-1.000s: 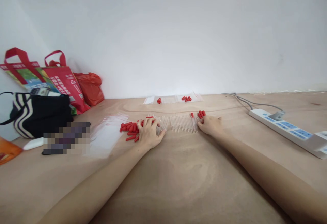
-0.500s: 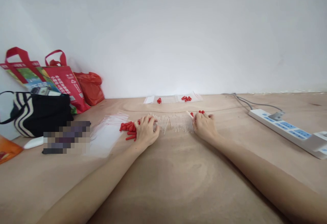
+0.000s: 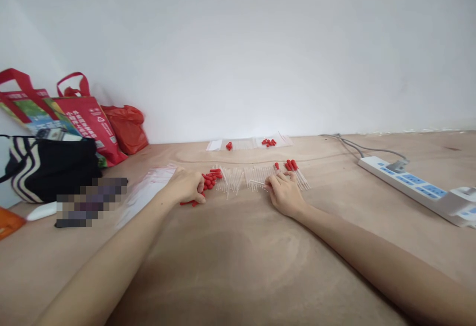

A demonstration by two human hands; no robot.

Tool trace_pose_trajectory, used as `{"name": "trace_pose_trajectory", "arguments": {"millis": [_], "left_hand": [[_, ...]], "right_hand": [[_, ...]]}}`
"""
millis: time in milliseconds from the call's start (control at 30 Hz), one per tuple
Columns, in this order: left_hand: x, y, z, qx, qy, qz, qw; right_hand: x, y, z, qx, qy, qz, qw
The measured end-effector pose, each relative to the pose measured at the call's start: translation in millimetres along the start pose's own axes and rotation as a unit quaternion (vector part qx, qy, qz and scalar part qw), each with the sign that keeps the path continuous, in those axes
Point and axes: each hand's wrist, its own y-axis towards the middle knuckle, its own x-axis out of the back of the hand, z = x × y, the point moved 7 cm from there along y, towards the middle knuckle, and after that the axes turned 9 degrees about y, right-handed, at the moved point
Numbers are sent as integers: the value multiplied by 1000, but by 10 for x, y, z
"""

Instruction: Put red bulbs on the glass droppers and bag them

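Note:
My left hand [image 3: 185, 186] is bent over the left part of a pile of red rubber bulbs [image 3: 210, 181], thumb and fingers curled together; what they pinch, if anything, is hidden. On the table, thin clear tubes [image 3: 232, 181] lie side by side right of the pile. Further right, my right hand [image 3: 285, 192] rests at a second group of clear tubes [image 3: 256, 177], its fingertips closed at the end of one tube that lies crosswise. Just beyond that hand are several tubes with red bulbs on their ends [image 3: 292, 165].
Clear plastic bags [image 3: 147, 192] lie left of the pile. Bagged tubes and bulbs [image 3: 245, 144] rest by the wall. A power strip [image 3: 409, 182] stands right; a black bag [image 3: 59, 167] and red shopping bags [image 3: 91, 122] stand left.
My left hand has moved left across the red bulbs, uncovering part of the pile. My right hand has shifted slightly left and nearer, and the bulb-tipped tubes beside it now show.

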Motion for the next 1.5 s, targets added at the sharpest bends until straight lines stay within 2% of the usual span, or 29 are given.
{"name": "trace_pose_trajectory", "arguments": {"millis": [233, 300, 367, 433, 500, 567, 600, 733, 833, 933, 1133, 1500], "left_hand": [[19, -36, -121, 17, 52, 3, 998], [89, -48, -173, -7, 13, -43, 999], [150, -52, -268, -51, -78, -100, 991], [164, -39, -374, -88, -191, -151, 966], [131, -13, -438, -86, -292, -217, 927], [61, 1, -490, -86, -367, -293, 879], [-8, 23, -531, -90, -385, -306, 866], [-291, 146, -641, -105, -462, -285, 833], [-373, 200, -651, -102, -514, -272, 807], [-338, 204, -670, -102, -505, -276, 811], [-229, 162, -705, -104, -434, -297, 844], [-275, 163, -689, -107, -448, -293, 838]], "right_hand": [[12, -15, 18, 11, 8, -21, 1000], [23, -17, 33, 19, -1, -23, 1000], [25, -18, 49, 27, -10, -17, 999], [23, -18, 56, 30, -10, -8, 999], [23, -16, 50, 26, -4, -3, 1000], [22, -14, 39, 19, 4, -1, 1000], [21, -12, 34, 16, 8, -1, 1000], [21, -6, 32, 13, 18, 1, 1000], [21, 1, 41, 15, 23, 5, 1000], [22, 8, 54, 19, 29, 8, 999], [33, 13, 76, 26, 37, -6, 999], [32, 11, 91, 35, 41, -8, 999]]}}
